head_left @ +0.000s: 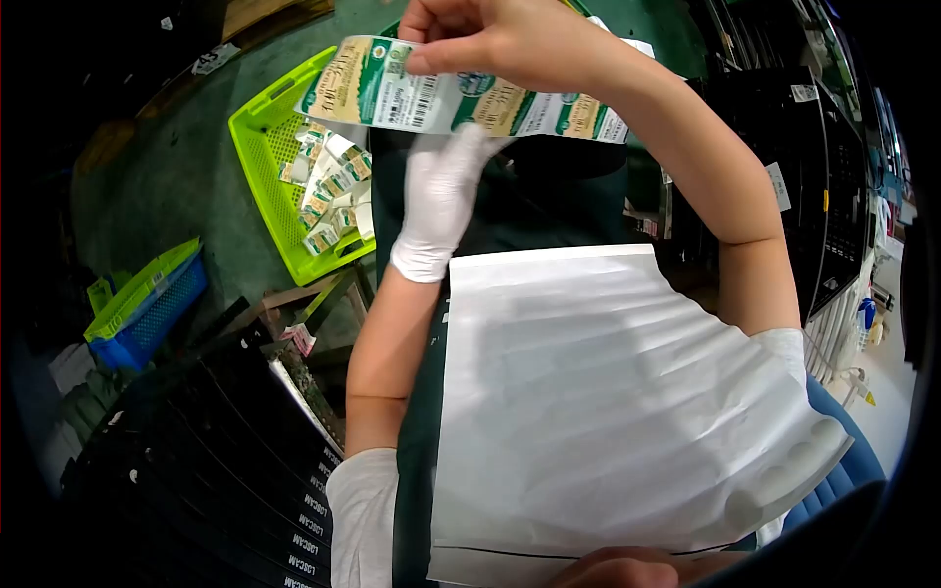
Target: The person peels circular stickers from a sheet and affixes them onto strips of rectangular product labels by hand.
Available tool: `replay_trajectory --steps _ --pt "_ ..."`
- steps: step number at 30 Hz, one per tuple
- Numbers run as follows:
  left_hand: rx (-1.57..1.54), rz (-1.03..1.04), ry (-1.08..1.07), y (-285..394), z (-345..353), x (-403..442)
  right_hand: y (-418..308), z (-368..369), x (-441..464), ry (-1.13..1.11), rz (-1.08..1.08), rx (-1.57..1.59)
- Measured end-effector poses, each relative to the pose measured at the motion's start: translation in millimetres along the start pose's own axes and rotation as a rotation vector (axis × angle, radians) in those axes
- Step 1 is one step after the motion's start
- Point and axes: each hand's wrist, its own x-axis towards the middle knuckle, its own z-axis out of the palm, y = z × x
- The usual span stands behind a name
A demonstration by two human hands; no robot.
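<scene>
Label strip is up in the air, off any desk, across the top of my view; its L end overlaps the far R part of the lime crate, its R part runs on past my forearm. R hand, bare, is closed in a pinch on the strip's upper edge nr the L end, thumb on the printed face. L hand, white-gloved, sits just below, fingers up by the strip's lower edge; blurred, so can't tell how far open it is or if it has hold of anything. Strip looks v. light, thin & bendy, prob. slick on the face; it bows at the L end, so I'd guess it curls or creases if squeezed mid-length. Best hold, I'd say: thumb & finger flat at an edge nr each end, w/ light tension; jerking might tear it. Containers: lime crate, perforated plastic, tilted in view, holds a loose jumble of label pieces, cream/green print w/ white bits, from mid-crate to the near edge, toward the R side. Blue basket well apart, lower L, w/ a lime basket on or in it; contents too dark to make out. Big white sheet lies over my front & lap, rippled, nothing held on it by either hand.
</scene>
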Motion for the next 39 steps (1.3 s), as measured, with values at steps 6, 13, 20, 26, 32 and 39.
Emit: replay_trajectory --steps 6,13,20,26,32,39 --pt "-0.020 -0.058 0.089 6 -4 7 24 -19 -6 0.141 -0.115 0.076" --pt "-0.001 0.060 0.162 14 -8 15 22 -23 -30 0.043 -0.186 -0.025" --pt "0.070 0.097 0.198 5 -14 14 15 -15 -21 0.080 -0.340 -0.389" --pt "0.116 0.093 0.158 10 -8 12 18 -9 -12 0.074 -0.345 -0.441" --pt "-0.034 0.117 0.157 9 -14 14 32 -11 -2 0.115 -0.533 -0.392" --pt "-0.057 0.092 0.151 16 -13 12 46 -23 3 0.070 -0.165 0.026"
